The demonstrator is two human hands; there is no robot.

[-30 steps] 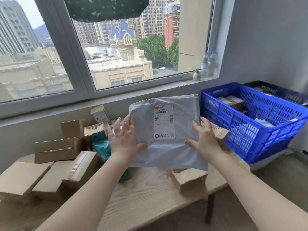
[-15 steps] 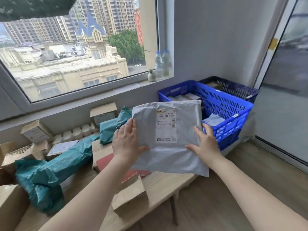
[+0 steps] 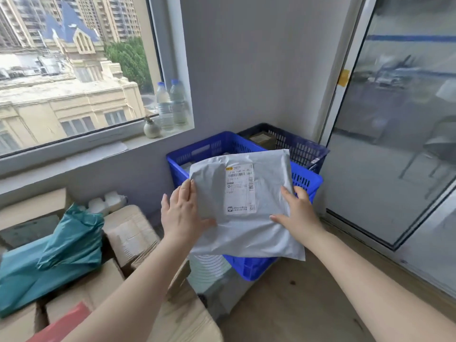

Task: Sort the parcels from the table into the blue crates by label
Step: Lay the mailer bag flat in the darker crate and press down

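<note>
Two bare hands hold a grey poly-mailer parcel (image 3: 246, 206) upright in the air, above and in front of the bright blue crate (image 3: 306, 180). Left hand (image 3: 183, 213): thumb pressed on the parcel's front near its lower left, fingers extended along and behind the left edge. Right hand (image 3: 297, 213): thumb on the front at the lower right, fingers wrapped behind the right edge. A white shipping label (image 3: 239, 188) faces the camera; its print is too small to read. Behind the bright crate stands a darker blue crate (image 3: 299, 146) containing a brown box. At lower left, the wooden table (image 3: 190, 319) carries cardboard boxes (image 3: 128, 233) and a teal bag (image 3: 61, 253). Water bottles (image 3: 170, 106) stand on the window sill.
</note>
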